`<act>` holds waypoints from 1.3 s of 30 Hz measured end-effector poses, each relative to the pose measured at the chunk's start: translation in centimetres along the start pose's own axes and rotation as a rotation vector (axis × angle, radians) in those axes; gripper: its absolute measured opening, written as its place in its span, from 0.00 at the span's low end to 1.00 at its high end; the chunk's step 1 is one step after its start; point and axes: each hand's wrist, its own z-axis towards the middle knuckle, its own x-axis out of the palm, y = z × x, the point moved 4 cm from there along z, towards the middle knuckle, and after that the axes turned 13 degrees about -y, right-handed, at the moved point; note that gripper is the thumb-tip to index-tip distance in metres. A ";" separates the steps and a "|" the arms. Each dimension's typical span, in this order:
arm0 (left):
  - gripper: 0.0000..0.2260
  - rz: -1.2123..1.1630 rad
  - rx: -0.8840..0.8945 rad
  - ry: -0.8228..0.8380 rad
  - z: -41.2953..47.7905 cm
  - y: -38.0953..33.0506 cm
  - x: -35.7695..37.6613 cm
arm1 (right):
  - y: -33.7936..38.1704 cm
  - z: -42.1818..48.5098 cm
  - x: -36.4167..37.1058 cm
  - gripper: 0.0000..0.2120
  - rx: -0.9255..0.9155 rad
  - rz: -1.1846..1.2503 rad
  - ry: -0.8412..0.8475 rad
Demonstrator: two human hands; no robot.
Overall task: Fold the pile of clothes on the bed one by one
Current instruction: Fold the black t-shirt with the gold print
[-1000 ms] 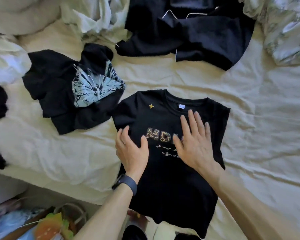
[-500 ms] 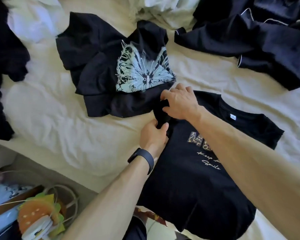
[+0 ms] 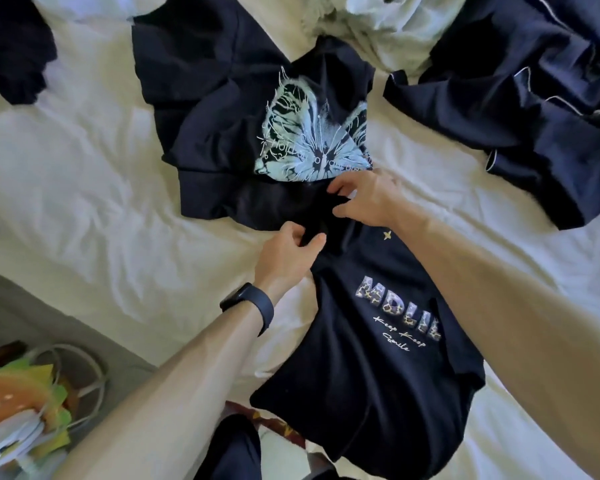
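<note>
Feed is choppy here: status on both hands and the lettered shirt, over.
Left hand and right hand both grip a sleeve of the lettered shirt. Shirt face up on bed, not yet folded. Butterfly shirt lies right against that sleeve.

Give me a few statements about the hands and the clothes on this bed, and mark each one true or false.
1. The left hand and the right hand both hold the lettered shirt. True.
2. The wristband is on the right wrist. False: it is on the left wrist.
3. The butterfly shirt lies neatly folded. False: it lies crumpled on the sheet.
4. The lettered shirt lies print side up. True.
</note>
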 end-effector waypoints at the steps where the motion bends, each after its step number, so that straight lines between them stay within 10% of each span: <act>1: 0.15 0.036 0.031 0.024 -0.2 0.0 0.0 | 0.3 0.0 0.0 0.11 -0.017 0.014 -0.016; 8: 0.07 0.196 0.754 -0.211 -6.0 -3.5 0.2 | -2.8 -8.1 -2.1 0.17 0.018 0.508 -0.405; 13: 0.12 0.365 1.052 0.170 -12.2 -2.5 4.7 | -12.4 -18.0 1.1 0.20 0.408 0.241 -0.373; 18: 0.15 0.283 0.618 -0.067 -10.4 -0.6 3.8 | -14.0 -17.3 2.1 0.15 0.469 0.270 -0.419; 22: 0.21 0.290 0.221 0.072 -7.9 0.4 4.8 | -11.9 -10.9 2.4 0.30 0.452 0.294 -0.314; 28: 0.23 0.476 0.299 0.041 -7.0 -0.5 5.6 | -11.1 -5.2 2.0 0.10 0.443 0.369 -0.306; 34: 0.17 0.695 0.503 -0.058 -7.3 -1.5 6.2 | -10.8 -3.8 1.8 0.19 0.444 0.370 -0.255; 39: 0.06 0.439 0.317 0.033 -5.9 -0.5 5.2 | -10.7 -3.6 1.6 0.17 0.427 0.493 -0.315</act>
